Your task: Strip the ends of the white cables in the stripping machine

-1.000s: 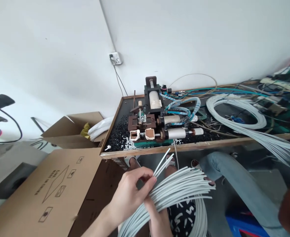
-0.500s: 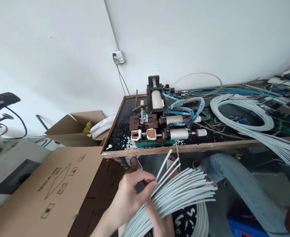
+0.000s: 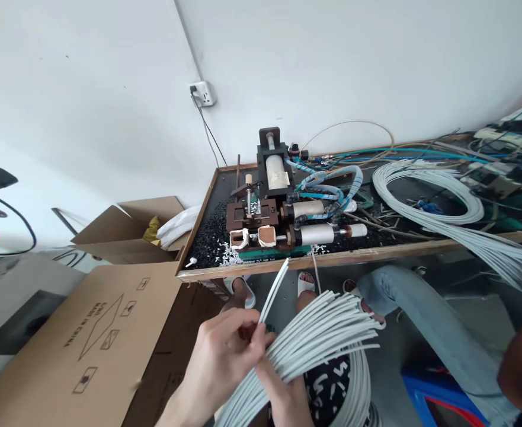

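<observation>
My left hand (image 3: 220, 362) is closed, its fingers pinching the end of a white cable (image 3: 275, 290) that sticks up out of the bundle toward the bench. I can't tell whether one strand or two sit in that pinch. My right hand (image 3: 285, 400) is closed around the underside of the same bundle of white cables (image 3: 318, 338), which fans out to the right and droops over patterned black-and-white cloth (image 3: 327, 385). Both hands are in front of the wooden bench (image 3: 332, 264), not touching it. On the bench stands an air-powered machine (image 3: 282, 207) with blue hoses (image 3: 327, 184), in a bed of black plastic bits (image 3: 207, 237). A coil of white cable (image 3: 425, 196) lies to its right. Off to my left are a cardboard sheet (image 3: 96, 332) and an open cardboard box (image 3: 131, 231). A leg in pale jeans (image 3: 420, 308) crosses the lower right.
</observation>
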### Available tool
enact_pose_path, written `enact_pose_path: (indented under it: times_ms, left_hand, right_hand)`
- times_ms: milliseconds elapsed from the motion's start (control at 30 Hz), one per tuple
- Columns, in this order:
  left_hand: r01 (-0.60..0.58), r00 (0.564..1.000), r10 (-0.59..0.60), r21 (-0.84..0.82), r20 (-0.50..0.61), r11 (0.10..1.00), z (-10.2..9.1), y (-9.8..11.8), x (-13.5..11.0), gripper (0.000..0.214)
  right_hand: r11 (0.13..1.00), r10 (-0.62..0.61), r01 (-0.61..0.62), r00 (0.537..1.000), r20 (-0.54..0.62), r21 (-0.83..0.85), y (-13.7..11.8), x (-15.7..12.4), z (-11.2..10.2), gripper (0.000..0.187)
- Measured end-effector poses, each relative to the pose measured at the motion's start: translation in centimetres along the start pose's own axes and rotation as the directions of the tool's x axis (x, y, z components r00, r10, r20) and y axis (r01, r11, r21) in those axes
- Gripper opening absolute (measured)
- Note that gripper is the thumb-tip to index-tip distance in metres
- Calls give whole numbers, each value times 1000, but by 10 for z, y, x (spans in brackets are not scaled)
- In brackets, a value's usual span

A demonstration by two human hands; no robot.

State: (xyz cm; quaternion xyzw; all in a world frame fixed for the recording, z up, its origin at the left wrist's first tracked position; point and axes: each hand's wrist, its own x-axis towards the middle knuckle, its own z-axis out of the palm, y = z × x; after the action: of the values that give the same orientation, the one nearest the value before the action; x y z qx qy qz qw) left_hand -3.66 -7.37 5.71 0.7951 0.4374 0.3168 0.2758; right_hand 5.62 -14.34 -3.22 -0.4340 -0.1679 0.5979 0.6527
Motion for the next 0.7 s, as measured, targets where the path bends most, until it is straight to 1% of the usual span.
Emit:
enact_pose_path:
  times_ms: [100, 167, 267, 333, 400, 433, 533, 600, 700]
  left_hand:
    - [169, 985, -162, -163, 55, 972, 1, -1, -2, 20]
    - [251, 967, -231, -252, 106, 935, 1, 0, -2, 26]
    - [290, 957, -263, -337, 125, 896, 4, -1, -3, 31]
    - [295, 955, -280, -389, 97, 873, 9, -2, -5, 33]
    - [303, 946, -322, -452, 36, 839, 15, -3, -8, 32]
    - [312, 933, -359, -487, -4, 816, 18, -4, -9, 32]
    - [330, 866, -483, -573, -133, 750, 21, -5, -8, 32]
    - [294, 839, -489, -558, -238, 776, 18, -9, -3, 33]
    - [181, 842, -387, -478, -377, 860, 13, -18, 8, 30]
  right_hand:
    - [999, 34, -34, 999, 9, 2, -9, 0, 9, 27]
    - [1000, 21, -21, 999, 50, 6, -17, -2, 14, 32]
    - [1000, -7, 9, 994, 107, -16, -26, -4, 19, 38]
    - [999, -27, 30, 995, 94, -39, -29, -5, 20, 38]
    - [998, -47, 49, 998, 43, -45, -31, -5, 18, 38]
    - [998, -51, 52, 998, 22, -44, -32, -4, 17, 36]
    - [999, 6, -7, 999, -32, -31, -30, -1, 11, 31]
    - [997, 79, -79, 994, -71, 7, -28, 0, 7, 30]
    - [990, 134, -128, 986, -104, 62, -21, -4, 1, 31]
